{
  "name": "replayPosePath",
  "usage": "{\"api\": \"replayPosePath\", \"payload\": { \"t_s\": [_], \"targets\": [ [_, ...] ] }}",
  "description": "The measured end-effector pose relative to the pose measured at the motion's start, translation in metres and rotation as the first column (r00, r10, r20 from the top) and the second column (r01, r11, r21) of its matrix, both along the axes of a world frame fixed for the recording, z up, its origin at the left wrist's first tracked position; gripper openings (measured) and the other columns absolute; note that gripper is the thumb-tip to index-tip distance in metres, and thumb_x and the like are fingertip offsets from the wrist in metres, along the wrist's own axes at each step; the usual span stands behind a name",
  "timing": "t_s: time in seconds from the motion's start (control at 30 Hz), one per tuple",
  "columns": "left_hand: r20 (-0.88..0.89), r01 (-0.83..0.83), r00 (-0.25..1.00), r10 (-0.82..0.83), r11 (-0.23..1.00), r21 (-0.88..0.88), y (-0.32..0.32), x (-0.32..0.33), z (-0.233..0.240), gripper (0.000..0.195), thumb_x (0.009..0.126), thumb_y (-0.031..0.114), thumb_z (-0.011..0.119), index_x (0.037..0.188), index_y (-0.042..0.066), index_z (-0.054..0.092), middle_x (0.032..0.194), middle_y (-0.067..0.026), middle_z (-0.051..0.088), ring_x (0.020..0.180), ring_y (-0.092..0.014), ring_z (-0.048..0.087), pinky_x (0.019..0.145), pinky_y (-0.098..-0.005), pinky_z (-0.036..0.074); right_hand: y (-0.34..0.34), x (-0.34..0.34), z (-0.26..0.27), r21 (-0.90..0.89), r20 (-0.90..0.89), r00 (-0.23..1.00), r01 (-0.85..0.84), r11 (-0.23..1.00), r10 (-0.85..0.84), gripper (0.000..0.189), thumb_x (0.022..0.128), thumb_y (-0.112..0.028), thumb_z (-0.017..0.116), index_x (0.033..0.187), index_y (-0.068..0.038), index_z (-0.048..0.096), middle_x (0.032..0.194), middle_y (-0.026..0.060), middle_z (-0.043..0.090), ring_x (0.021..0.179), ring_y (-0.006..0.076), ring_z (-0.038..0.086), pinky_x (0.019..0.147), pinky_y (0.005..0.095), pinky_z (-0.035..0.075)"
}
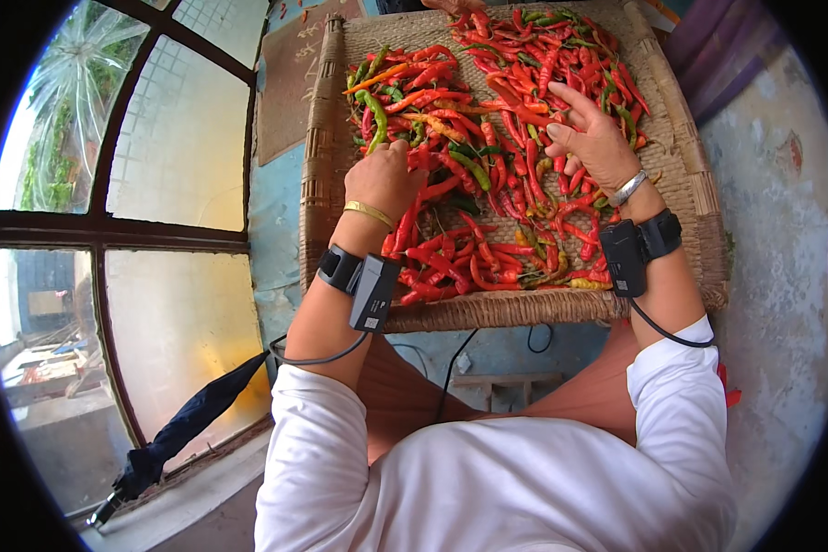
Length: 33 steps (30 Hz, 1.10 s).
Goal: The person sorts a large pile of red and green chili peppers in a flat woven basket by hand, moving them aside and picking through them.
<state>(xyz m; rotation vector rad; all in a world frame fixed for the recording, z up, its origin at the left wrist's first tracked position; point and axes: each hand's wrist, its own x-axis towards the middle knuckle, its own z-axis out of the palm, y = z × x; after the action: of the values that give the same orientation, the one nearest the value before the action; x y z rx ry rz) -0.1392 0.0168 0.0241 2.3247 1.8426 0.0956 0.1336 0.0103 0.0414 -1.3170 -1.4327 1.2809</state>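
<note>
A woven tray [497, 307] with a thick bound rim lies before me, covered with red chili peppers [455, 269] and some green and orange ones. My left hand [385, 178] is over the left part of the pile, fingers curled down. A curved green chili pepper [376, 117] extends up from just beyond its knuckles. Whether the curled fingers grip a pepper is hidden. Over the right part of the pile, my right hand [593, 141] has its fingers apart. Its thumb tip is close to the end of a long red chili pepper [514, 100]; I see nothing held.
Left of the tray stands a metal-framed window [172, 138] with one cracked pane. A folded dark umbrella [193, 417] leans along its sill. To the right is a worn plaster wall [766, 207]. Cables run from the black wrist devices [375, 293]. Part of another person's hand [455, 4] appears beyond the tray.
</note>
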Motion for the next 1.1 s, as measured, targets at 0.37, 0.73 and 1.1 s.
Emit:
{"api": "replayPosePath", "payload": {
  "t_s": [0.37, 0.73, 1.1],
  "targets": [
    [0.106, 0.044, 0.994, -0.026, 0.984, -0.171, -0.002, 0.008, -0.023, 0.049, 0.067, 0.036, 0.068, 0.097, 0.003, 0.047, 0.081, -0.0176, 0.060, 0.078, -0.033, 0.059, 0.066, -0.0418, 0.047, -0.011, -0.023, -0.018, -0.013, 0.279, 0.919, -0.286, 0.958, 0.278, 0.037, 0.079, -0.016, 0.061, 0.111, 0.000, 0.054, 0.070, 0.0050, 0.061, 0.064, 0.0125, 0.057, 0.062, 0.0277, 0.046],
    [0.414, 0.505, 0.820, -0.396, 0.840, -0.197, -0.029, 0.038, -0.006, 0.029, 0.072, 0.023, 0.064, 0.092, 0.002, 0.056, 0.072, -0.0168, 0.058, 0.069, -0.033, 0.058, 0.062, -0.0392, 0.045, -0.016, -0.029, -0.012, -0.154, 0.193, 0.897, -0.373, 0.915, 0.398, 0.030, 0.077, -0.017, 0.065, 0.103, -0.002, 0.060, 0.067, 0.0032, 0.059, 0.056, 0.0096, 0.055, 0.053, 0.0246, 0.045],
    [0.566, 0.507, 0.731, -0.381, 0.859, -0.075, -0.027, 0.037, -0.005, 0.021, 0.075, 0.020, 0.065, 0.087, 0.004, 0.063, 0.076, -0.0127, 0.061, 0.075, -0.025, 0.060, 0.066, -0.0342, 0.045, -0.020, -0.036, -0.005, -0.294, 0.164, 0.871, -0.406, 0.866, 0.464, 0.011, 0.081, -0.011, 0.059, 0.086, -0.002, 0.058, 0.063, -0.0008, 0.056, 0.050, 0.0054, 0.053, 0.043, 0.0191, 0.043]
  ]
}}
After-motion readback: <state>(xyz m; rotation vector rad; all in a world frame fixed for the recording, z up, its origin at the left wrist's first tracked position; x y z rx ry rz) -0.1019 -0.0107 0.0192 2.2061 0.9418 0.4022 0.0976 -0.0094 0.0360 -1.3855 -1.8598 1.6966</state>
